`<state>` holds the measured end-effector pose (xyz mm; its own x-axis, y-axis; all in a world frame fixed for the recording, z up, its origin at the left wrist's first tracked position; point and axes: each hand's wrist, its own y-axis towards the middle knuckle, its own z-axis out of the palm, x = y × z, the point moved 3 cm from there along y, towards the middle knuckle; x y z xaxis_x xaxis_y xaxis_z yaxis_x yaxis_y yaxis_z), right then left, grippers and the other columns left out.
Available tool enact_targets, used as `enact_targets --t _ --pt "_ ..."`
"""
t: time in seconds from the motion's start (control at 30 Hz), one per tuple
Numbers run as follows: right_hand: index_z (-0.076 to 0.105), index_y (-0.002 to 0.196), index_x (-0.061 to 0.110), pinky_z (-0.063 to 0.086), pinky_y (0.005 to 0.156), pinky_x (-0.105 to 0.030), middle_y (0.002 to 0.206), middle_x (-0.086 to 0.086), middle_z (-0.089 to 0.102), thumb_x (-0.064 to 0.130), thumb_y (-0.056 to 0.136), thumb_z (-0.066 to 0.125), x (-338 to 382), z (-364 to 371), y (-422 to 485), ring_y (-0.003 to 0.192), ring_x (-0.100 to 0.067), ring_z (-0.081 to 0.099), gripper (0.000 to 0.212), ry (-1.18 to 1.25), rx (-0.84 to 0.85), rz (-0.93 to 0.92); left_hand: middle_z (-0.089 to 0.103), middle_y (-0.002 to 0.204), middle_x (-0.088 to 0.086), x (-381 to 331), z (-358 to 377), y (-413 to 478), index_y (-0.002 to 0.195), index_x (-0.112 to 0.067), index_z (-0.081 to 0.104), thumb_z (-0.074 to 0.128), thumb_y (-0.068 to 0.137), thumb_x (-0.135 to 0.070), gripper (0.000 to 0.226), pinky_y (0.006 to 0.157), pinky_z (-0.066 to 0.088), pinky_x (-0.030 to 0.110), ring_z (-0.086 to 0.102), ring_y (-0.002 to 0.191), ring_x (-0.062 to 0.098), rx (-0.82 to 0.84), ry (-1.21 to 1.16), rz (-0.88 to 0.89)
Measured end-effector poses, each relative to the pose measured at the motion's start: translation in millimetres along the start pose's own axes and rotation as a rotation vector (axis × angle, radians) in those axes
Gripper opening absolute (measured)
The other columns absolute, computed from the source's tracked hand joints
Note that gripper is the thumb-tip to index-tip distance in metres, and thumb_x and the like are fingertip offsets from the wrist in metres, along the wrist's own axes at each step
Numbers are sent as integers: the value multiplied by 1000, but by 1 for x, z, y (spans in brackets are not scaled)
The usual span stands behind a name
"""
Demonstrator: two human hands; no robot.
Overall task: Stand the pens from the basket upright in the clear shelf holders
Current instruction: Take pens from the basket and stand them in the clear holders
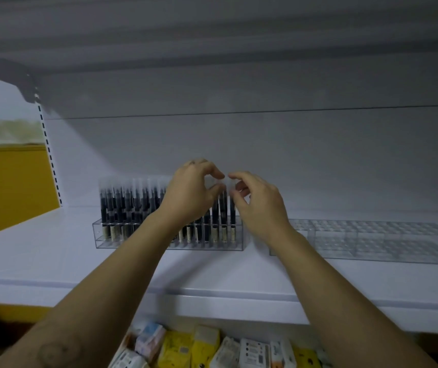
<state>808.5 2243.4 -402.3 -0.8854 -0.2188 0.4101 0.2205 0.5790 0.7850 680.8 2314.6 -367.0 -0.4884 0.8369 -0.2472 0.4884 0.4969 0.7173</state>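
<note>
Seen through my head-camera feed, both bare forearms reach up and forward over the white shelf [53,248]. The wrists are bent so the left hand [190,189] and right hand [261,205] meet almost fingertip to fingertip above a clear holder [101,236]. The left fingers [216,172] are curled, thumb and forefinger pinching the pale cap of one of the pens [122,205]. Just to their right, the right fingers [236,177] pinch a neighbouring cap the same way, though motion blur softens both grips. Directly below the fingers and running off to their left, the holder is packed with pens standing upright in rows, and those at its right end are the ones held. Each pen shows a dark barrel, a frosted clear cap on top and a pale labelled band at the foot, inside the holder's walls. Well to the right of the fingers, a second clear holder [372,241] lies on the same shelf, its grid of sockets visible. Far below the fingers, under the shelf edge, yellow and white packets [212,346] sit jumbled together.
</note>
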Motion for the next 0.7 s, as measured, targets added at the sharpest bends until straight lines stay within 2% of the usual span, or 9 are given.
enact_targets --t 0.2,0.3,0.47,0.63,0.7 --pt "56 124 26 51 74 -29 94 9 61 25 95 58 2 -4 -2 85 -10 60 30 -32 26 33 60 120 -4 -3 3 -9 120 -19 61 67 88 -24 32 93 40 25 53 113 15 14 32 97" --pt "52 131 27 52 82 -30 104 7 63 27 94 59 6 -8 -4 93 -10 58 37 -79 68 43 59 127 -2 -6 1 -15 127 -19 58 66 89 -24 39 98 40 30 53 116 18 23 56 112" --pt "37 145 29 39 105 -34 139 4 49 35 93 60 19 -22 -18 126 -16 46 58 -195 149 40 52 140 0 -11 -9 -41 139 -19 48 66 88 -29 55 109 33 38 45 127 22 15 75 122" --pt "35 146 29 29 108 -31 139 4 44 40 91 61 41 -41 -62 128 -18 39 62 -264 226 -1 56 134 0 -14 -16 -92 136 -19 52 65 89 -33 52 108 36 37 47 125 20 5 16 124" --pt "36 146 29 25 109 -29 140 5 43 43 90 60 47 -45 -87 129 -16 37 62 -307 266 -26 56 133 -1 -17 -18 -116 136 -20 52 65 89 -35 50 105 37 32 48 123 18 16 -27 110"
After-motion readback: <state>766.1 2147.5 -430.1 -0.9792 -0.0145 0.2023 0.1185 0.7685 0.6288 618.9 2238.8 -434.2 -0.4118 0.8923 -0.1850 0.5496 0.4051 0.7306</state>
